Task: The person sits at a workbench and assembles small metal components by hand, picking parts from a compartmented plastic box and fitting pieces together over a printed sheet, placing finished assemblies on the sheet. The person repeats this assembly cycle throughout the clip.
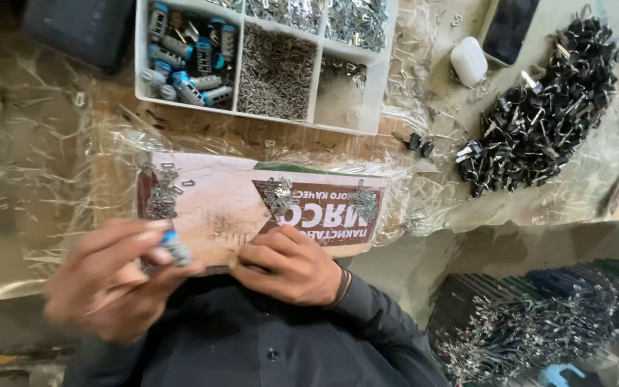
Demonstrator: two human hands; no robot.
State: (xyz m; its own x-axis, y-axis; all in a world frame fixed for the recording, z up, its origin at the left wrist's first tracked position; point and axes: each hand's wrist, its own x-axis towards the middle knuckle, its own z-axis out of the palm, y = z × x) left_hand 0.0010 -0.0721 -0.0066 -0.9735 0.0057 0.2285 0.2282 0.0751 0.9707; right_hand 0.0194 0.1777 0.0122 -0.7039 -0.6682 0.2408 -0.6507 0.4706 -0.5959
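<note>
My left hand is blurred and pinches a small silver lock cylinder with a blue cap just above the near edge of a cardboard sheet. My right hand rests as a closed fist on the same sheet, fingers curled under; whether it holds anything is hidden. Three small heaps of tiny metal pins lie on the cardboard: one at the left, one in the middle and one at the right.
A white compartment tray behind holds blue-capped cylinders and small metal parts. A heap of black-headed keys, a white earbud case and a phone lie to the right. Crinkled plastic film covers the table.
</note>
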